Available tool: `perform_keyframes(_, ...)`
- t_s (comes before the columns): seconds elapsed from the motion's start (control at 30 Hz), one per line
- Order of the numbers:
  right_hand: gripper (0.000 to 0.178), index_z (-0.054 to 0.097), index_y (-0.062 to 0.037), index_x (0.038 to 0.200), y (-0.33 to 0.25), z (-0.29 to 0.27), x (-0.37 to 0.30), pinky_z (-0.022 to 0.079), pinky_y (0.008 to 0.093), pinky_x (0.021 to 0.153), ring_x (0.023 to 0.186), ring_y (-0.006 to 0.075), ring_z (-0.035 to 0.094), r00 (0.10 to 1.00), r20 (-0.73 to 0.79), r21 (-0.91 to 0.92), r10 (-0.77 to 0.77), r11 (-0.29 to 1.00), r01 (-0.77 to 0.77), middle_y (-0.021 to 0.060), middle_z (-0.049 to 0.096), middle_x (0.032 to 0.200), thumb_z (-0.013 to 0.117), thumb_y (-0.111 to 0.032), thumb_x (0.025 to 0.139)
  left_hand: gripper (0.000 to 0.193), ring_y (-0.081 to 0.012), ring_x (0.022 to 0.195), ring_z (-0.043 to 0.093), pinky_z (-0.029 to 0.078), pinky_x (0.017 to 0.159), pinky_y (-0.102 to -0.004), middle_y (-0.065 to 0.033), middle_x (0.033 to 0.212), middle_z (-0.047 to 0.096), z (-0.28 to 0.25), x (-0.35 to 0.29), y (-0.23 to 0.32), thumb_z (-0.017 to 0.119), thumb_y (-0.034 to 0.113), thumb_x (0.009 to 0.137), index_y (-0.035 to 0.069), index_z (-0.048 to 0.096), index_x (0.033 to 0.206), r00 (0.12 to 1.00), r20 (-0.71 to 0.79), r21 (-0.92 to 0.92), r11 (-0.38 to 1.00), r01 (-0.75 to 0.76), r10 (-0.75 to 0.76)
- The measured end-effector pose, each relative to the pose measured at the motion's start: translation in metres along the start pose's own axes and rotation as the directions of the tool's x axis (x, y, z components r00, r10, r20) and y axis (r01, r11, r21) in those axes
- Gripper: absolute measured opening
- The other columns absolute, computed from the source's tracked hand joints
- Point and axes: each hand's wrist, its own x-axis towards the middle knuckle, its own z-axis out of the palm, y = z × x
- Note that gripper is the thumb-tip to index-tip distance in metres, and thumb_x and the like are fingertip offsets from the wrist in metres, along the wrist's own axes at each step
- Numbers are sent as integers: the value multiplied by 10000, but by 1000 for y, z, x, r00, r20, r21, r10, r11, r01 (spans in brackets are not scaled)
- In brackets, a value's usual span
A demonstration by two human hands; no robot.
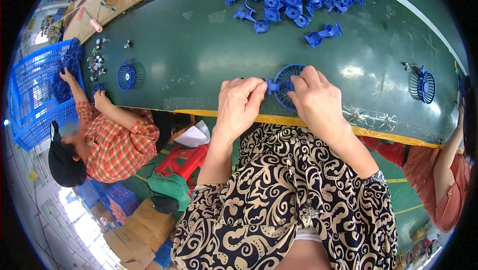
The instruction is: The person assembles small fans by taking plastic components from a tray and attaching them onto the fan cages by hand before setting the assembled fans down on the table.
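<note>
Firmly closed, the left hand [240,102] pinches with bent thumb and forefinger at a short blue plastic bracket [273,86], its other fingers curled into the palm. This bracket meets a round, blue, openwork plastic cage [287,75] on the glossy green tabletop [189,66], just inside the yellow strip [279,119] along the near edge. From the cage's 3 o'clock side, the right hand [317,93] closes over it, knuckles raised and fingers bent inward; what its fingertips pinch is hidden. Taking the held cage as the clock's centre, a heap of blue plastic ringed brackets [272,2] lies at 12 o'clock, and a loose blue bracket piece [314,39] at 1 o'clock, nearer the hands. A second blue slatted cage [426,85] stands well apart at 3 o'clock, a third blue wire-like cage [127,76] at 9 o'clock, with small silvery metal parts [95,62] beyond it. Between 8 and 9 o'clock, a co-worker in a checked orange shirt [119,145] reaches one hand into a blue plastic lattice crate [37,88].
</note>
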Motion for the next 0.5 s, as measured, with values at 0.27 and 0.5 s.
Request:
perform_keyframes(0.27,332,713,-43,1058,0,-2,3,571,386,718,911,277,677,999,31,-19,9,1000,-8,85,604,975,825,-140,760,420,-303,644,630,469,735,-432,-79,687,660,18,5,13,719,274,947,-14,620,1236,996,-54,60,996,73,-70)
perform_keyframes(0.5,430,713,-8,1138,-1,-11,-3,564,428,835,993,360,678,994,-94,275,-51,958,76,141,666,1130,853,-221,791,456,-318,682,652,488,731,-454,-78,709,670,29,2,-4,743,241,926,30,589,1300,982,-183,45,998,-38,46)
